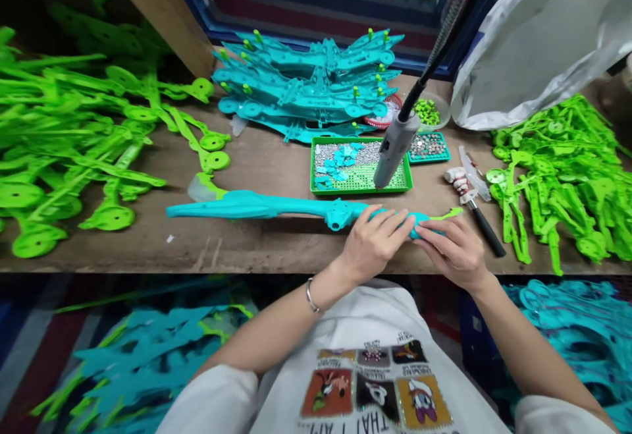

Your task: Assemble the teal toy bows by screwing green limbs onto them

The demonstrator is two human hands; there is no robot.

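A long turquoise plastic part [296, 206] lies along the front of the bench, reaching far out to the left. My left hand [372, 240] is closed over it right of its round middle hub. My right hand [455, 249] pinches the part's right end, fingertips close to my left fingers. From that end a thin lime-green plastic piece [448, 213] sticks out past my right fingers; how the two join is hidden. Another green piece with a clear bag corner [200, 188] touches the bench behind the part's left half.
A green tray [318, 187] of screws and small turquoise pieces stands behind, under a hanging electric screwdriver [392, 147]. Turquoise parts [316, 88] are stacked at the back. Green part heaps lie left [74, 157] and right [577, 184]. A black-handled hammer [486, 226] lies right.
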